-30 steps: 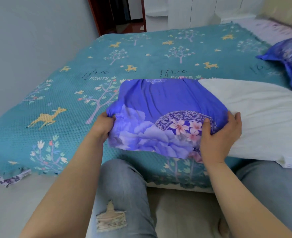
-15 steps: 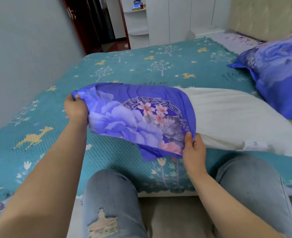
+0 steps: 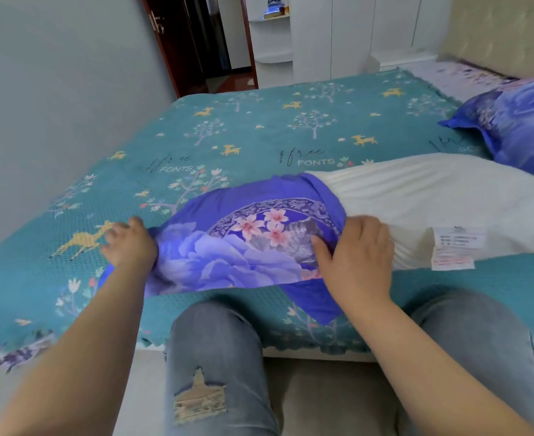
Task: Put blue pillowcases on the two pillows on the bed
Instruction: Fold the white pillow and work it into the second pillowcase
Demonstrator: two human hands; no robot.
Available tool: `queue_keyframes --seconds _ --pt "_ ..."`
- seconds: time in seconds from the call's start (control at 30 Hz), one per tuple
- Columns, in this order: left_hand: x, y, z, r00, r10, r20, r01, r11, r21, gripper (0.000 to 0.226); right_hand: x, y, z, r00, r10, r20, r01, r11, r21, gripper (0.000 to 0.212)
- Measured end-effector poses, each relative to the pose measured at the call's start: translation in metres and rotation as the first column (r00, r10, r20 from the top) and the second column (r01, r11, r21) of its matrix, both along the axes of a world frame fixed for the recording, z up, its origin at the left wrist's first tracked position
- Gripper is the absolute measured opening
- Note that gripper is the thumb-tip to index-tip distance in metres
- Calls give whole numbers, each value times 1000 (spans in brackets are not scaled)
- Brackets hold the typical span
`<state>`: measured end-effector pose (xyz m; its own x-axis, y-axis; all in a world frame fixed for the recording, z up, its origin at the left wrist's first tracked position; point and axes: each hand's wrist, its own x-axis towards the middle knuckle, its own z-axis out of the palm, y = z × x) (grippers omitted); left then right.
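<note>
One pillow (image 3: 517, 127) looks done already, w/ blue floral cover on, lying far right of my right hand (image 3: 358, 256) near the headboard, cut off by the frame edge so I can't confirm it's fully closed. Second one is prob. under halfway: the blue pillowcase (image 3: 243, 247) covers only the end of the white pillow (image 3: 432, 196) between my hands, rest of it bare & stretching off to the right of my right hand, care label (image 3: 456, 247) showing just beside it.

Left hand (image 3: 130, 243) sits at the closed end of the case; fingers look curled into the fabric, but blur means I can't tell for sure if they're pinching it. Right hand lies on the case's open edge, fingers loosely bent over the bunched cloth, thumb tucked against it; whether it actually grips, can't tell.

Left to do, imo: pull the case along the whole pillow, tuck the flap.

Hidden: pillow's far end, the case opening under my right palm, flap (image 3: 313, 303) hanging below toward my knees.
</note>
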<state>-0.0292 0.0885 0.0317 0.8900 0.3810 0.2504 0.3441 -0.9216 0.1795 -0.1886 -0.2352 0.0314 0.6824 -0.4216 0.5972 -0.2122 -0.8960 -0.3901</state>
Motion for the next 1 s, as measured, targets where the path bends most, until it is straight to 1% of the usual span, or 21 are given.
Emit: queue_keyframes --seconds 0.03,0.07,0.1,0.13,0.17,0.2,0.23,0.3,0.33,0.37,0.47,0.53,0.57,0.63,0.7,0.73,0.8,0.87,0.9,0.97,1.0 --pt "-5 -14 13 992 -73 99 61 991 123 34 2 3 10 1000 12 21 -12 1000 -22 46" --pt "-8 -27 20 973 -172 152 144 974 176 35 4 4 22 999 37 29 -36 999 -31 48" --pt "-11 -41 28 953 -269 138 239 950 202 34 11 3 35 998 62 -12 -62 997 -38 51" --pt "-13 -55 33 938 -331 104 314 938 149 32 21 0 46 990 83 -113 -88 995 -39 57" --pt "-16 -71 37 930 -365 44 363 930 53 35 38 -6 57 962 99 -254 -109 994 -26 65" --pt "-19 -86 40 926 -376 -37 374 926 -47 45 57 -14 66 907 112 -405 -119 993 8 72" --pt "-21 -101 42 914 -383 -131 375 923 -83 60 76 -22 71 826 124 -549 -119 992 46 78" --pt "-22 -125 42 896 -363 -256 378 926 11 79 106 -38 70 634 146 -760 -165 985 51 84" --pt "-19 -132 41 894 -348 -281 374 926 45 80 116 -43 65 566 149 -811 -229 973 19 86" --pt "-15 -137 39 889 -343 -303 375 926 53 74 123 -47 60 533 148 -833 -293 956 -17 88" --pt "4 -141 40 831 -399 -387 417 908 -40 46 131 -51 44 519 207 -829 -402 915 -23 85" --pt "16 -142 40 790 -448 -417 448 888 -106 37 129 -53 33 512 237 -826 -399 917 16 76" --pt "21 -146 42 789 -468 -398 461 879 -121 35 129 -55 29 504 263 -823 -397 916 50 74" --pt "22 -166 50 819 -487 -304 494 867 -59 31 131 -55 19 520 328 -789 -385 914 127 74" --pt "5 -200 65 842 -503 -195 526 845 94 28 131 -46 10 568 485 -665 -352 873 337 77" --pt "-2 -221 68 822 -546 -160 564 819 107 27 131 -42 7 598 561 -573 -325 823 467 77" --pt "-13 -258 58 736 -656 -168 661 750 -33 24 132 -42 0 631 625 -459 -279 735 618 70" --pt "-15 -269 39 656 -726 -204 706 687 -174 18 135 -51 -3 659 608 -442 -227 722 654 65" --pt "-13 -265 30 632 -749 -198 716 662 -222 17 141 -58 -4 694 587 -417 -188 706 682 70" --pt "-7 -246 15 589 -793 -155 722 603 -339 24 153 -66 2 751 542 -379 -106 664 740 79" --pt "-7 -237 9 565 -817 -118 727 560 -398 30 161 -67 6 752 532 -389 -106 681 725 79"
